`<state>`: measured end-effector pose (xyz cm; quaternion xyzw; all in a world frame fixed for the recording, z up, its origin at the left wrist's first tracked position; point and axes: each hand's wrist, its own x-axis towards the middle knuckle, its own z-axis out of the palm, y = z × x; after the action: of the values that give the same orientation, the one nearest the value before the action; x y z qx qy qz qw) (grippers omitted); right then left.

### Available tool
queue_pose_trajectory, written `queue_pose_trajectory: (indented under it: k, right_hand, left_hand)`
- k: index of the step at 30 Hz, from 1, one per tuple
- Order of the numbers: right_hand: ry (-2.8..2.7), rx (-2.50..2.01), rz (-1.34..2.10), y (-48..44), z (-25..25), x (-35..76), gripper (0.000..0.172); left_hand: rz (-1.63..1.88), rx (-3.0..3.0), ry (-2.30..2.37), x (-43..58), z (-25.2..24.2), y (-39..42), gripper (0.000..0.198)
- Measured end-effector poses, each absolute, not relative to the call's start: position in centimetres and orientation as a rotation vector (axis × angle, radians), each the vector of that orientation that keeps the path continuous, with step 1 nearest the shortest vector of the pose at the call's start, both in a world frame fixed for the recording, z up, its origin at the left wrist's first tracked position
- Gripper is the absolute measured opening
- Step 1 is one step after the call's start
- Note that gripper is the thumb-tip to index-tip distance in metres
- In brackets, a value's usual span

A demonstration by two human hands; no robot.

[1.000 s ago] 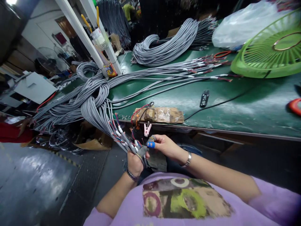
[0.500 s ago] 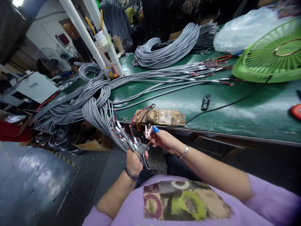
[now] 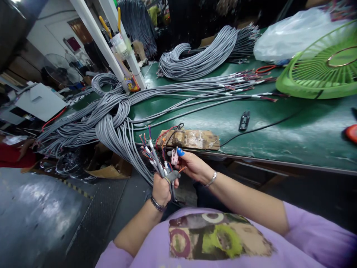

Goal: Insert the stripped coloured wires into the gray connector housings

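My left hand [image 3: 162,189] is closed around a bunch of grey cables [image 3: 157,160], their stripped ends with thin coloured wires fanning upward. White sleeves show near several of these ends. Grey wrapping covers my left thumb [image 3: 173,175]. Just to the right, my right hand [image 3: 196,166] pinches a small pale pink clip [image 3: 174,156], held close to the wire ends. A blue cover [image 3: 180,152] sits on one digit of that hand. An orange-brown wire [image 3: 182,169] sticks out between the two hands; which cable it belongs to is hidden.
Behind my hands, a wooden block [image 3: 199,139] lies at the edge of the green bench [image 3: 264,137]. Farther right are a small black tool [image 3: 244,121] and a green fan [image 3: 320,63]. Grey cable bundles [image 3: 111,111] spread leftward; a coil [image 3: 200,56] lies behind.
My left hand has shifted slightly right, and the cable ends now stand more upright. My right hand has moved a little left, with the pink clip turned in its fingers.
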<state>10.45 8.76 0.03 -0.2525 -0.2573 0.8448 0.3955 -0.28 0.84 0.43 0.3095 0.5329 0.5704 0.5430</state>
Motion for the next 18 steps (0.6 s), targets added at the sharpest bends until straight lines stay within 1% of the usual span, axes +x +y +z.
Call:
queue_pose_trajectory:
  k: [8,12,18]
  right_hand:
    - [-0.593,-0.623,2.234,8.2,-0.3,11.2,0.035]
    - [-0.625,-0.647,2.284,8.5,0.0,11.5,0.037]
    - [-0.765,-0.620,2.171,8.4,0.6,11.1,0.031]
  left_hand:
    - [1.371,0.771,1.302,-0.4,0.7,-0.1,0.028]
    - [1.386,0.791,1.299,-0.6,0.9,-0.7,0.029]
    - [1.389,0.734,1.291,-1.0,1.2,-0.5,0.025]
